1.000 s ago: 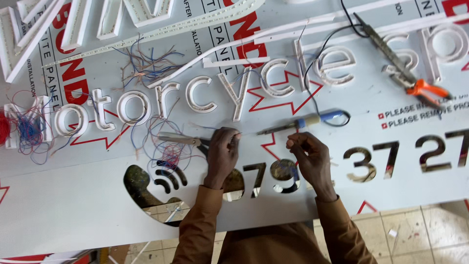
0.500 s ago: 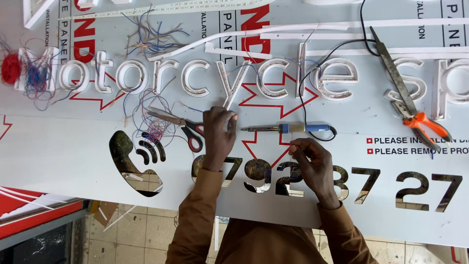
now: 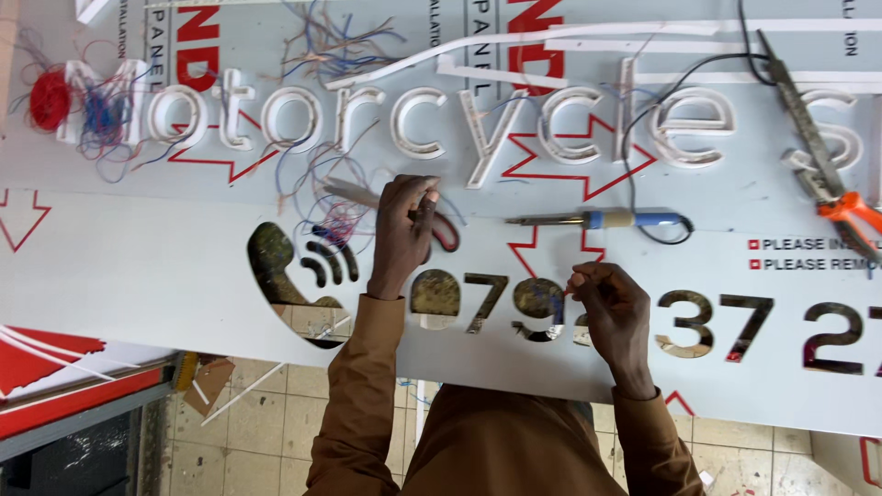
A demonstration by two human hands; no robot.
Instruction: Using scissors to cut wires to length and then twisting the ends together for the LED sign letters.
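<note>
My left hand (image 3: 402, 234) grips red-handled scissors (image 3: 444, 230), whose blades (image 3: 344, 191) point left over a tangle of thin red and blue wires (image 3: 335, 220). My right hand (image 3: 614, 308) rests on the white sign panel (image 3: 138, 276) above the mirrored cut-out digits (image 3: 537, 303). Its fingertips are pinched together, and I see nothing between them. A soldering iron with a blue handle (image 3: 634, 219) lies on the panel between and beyond the two hands, tip to the left.
Raised white letters (image 3: 413, 119) run across the panel, with loose wire bundles (image 3: 335, 41) and a red wire spool (image 3: 50, 96) around them. Orange-handled snips (image 3: 841, 202) lie at the right. A phone-shaped cut-out (image 3: 285, 276) is left of my left hand. Tiled floor (image 3: 266, 422) shows below.
The view has shifted, so the panel sits higher and further right in frame. My left hand has stayed on the scissors by the wires. My right hand has stayed near the cut-out digits.
</note>
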